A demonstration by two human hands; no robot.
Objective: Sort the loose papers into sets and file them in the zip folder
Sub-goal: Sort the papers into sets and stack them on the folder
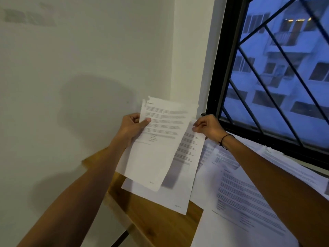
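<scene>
My left hand [134,124] grips the left edge of a small stack of printed sheets [160,139], thumb on the front page, holding it up above the table. My right hand [207,126] pinches the upper right corner of another printed sheet [188,152] that hangs behind and to the right of the stack. More loose papers [238,189] lie spread over the wooden table [156,221] under my right arm. No zip folder is in view.
A white wall stands close behind the table on the left. A black-framed window with a diagonal grille [277,82] is at the right, just past the papers. The table's left edge and a dark leg [121,237] show at the bottom.
</scene>
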